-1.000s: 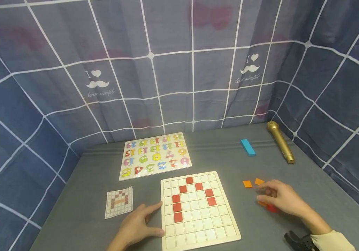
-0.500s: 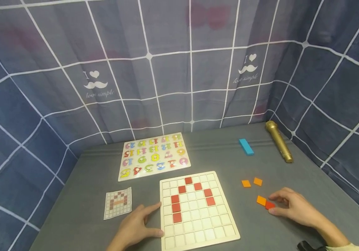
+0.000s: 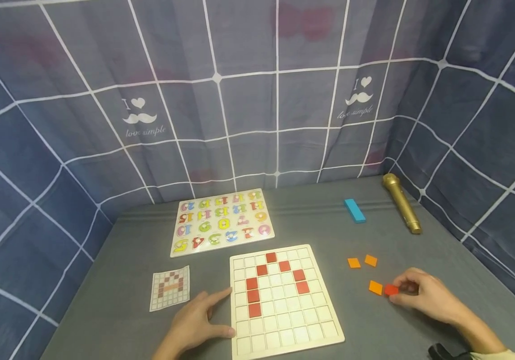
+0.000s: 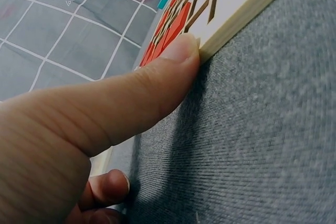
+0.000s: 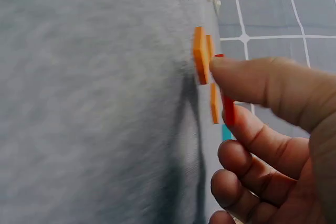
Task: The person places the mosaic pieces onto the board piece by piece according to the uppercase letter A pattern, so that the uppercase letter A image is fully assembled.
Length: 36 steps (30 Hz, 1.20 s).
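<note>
My right hand [image 3: 428,297] pinches a red square tile [image 3: 391,290] between thumb and fingers; in the right wrist view the tile [image 5: 227,106] stands on edge, a little off the cloth. Close beside it lies an orange square tile [image 3: 375,287], with two more orange tiles [image 3: 354,263] farther back. My left hand [image 3: 196,322] has thumb and index finger straight against the left edge of a cream wooden grid board [image 3: 286,320]. Several red tiles [image 3: 253,296] sit in the board's squares, forming an arch. In the left wrist view the thumb [image 4: 181,48] touches the board's rim.
A patterned paper card [image 3: 170,288] lies left of the board. Behind are a number puzzle board [image 3: 222,222], a blue block [image 3: 354,210] and a gold microphone-shaped object [image 3: 401,202]. A tile-patterned curtain [image 3: 248,110] borders the grey table.
My right hand moved from above the loose tiles to the red tile, gripped it and drew it slightly away from the orange one. My left hand stays at the board.
</note>
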Tool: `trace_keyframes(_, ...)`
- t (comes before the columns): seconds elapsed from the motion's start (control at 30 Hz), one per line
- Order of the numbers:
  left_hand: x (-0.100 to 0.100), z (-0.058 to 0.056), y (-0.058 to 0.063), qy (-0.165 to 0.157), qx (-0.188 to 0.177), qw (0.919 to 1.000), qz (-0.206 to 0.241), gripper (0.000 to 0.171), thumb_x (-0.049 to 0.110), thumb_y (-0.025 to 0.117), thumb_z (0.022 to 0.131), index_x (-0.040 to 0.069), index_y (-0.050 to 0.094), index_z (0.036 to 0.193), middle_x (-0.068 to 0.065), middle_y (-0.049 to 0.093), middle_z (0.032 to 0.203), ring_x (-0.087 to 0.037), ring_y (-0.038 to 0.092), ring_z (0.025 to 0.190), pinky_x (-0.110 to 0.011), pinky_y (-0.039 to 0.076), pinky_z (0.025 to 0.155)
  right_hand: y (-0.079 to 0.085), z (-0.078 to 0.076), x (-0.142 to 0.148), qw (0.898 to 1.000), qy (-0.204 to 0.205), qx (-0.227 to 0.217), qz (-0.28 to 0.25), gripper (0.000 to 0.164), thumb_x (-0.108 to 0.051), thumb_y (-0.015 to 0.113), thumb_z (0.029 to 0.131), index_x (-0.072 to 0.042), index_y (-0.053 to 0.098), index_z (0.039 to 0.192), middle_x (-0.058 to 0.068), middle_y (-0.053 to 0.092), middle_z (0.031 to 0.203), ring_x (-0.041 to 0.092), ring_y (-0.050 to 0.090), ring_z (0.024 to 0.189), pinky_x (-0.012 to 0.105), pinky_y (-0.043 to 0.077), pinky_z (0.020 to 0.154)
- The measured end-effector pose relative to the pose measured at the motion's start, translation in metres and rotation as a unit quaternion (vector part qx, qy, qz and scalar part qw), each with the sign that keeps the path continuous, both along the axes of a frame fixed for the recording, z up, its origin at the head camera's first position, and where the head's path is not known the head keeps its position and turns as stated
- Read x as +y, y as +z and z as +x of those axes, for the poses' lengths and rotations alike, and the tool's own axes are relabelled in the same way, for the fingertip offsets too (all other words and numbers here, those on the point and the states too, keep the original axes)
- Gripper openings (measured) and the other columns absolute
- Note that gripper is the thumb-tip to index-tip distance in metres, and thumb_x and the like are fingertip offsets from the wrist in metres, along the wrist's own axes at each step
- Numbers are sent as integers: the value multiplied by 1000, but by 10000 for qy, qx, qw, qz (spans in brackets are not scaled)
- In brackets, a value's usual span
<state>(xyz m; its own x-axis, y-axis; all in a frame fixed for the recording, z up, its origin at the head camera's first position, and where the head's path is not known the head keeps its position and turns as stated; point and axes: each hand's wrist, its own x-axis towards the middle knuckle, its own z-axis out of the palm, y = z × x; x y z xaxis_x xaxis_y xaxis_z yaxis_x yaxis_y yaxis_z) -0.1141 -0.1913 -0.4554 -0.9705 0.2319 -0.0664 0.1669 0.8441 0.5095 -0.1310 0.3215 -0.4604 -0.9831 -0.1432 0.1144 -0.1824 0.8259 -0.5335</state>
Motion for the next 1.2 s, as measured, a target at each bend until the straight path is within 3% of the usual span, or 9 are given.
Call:
trace_keyframes(0.27,1,-1,0,42,1,10000,-49,92,67,82,55,32,58,137,7,41,76,-3,33,62,-21,27,54,7,-12,-26,9993,10,15,-368,29,-30,84,75,-14,67,94,-4,62,85,-7,52,73,21,45,64)
trace_keyframes(0.47,1,-1,-2,17,3,10000,-87,92,68,82,56,32,57,137,7,41,77,-3,33,62,-21,27,54,3,-24,-55,9936,809,505,-606,24,-22,84,73,-16,66,89,-10,61,80,-6,52,73,21,45,65)
trace_keyframes(0.73,1,-1,-1,3,7,10000,-71,92,67,82,56,31,57,138,7,42,77,-4,33,62,-21,27,54,1,-33,-84,9882,1376,167,-655,27,-26,84,74,-15,64,88,-8,59,82,-6,50,76,21,46,68)
trace_keyframes(1.2,1,0,0,8,6,10000,-9,91,66,83,56,32,57,137,7,42,78,-3,34,62,-21,27,54,-3,-32,-92,9828,1700,272,-665,26,-27,83,76,-17,64,89,-10,57,83,-5,50,77,21,46,68)
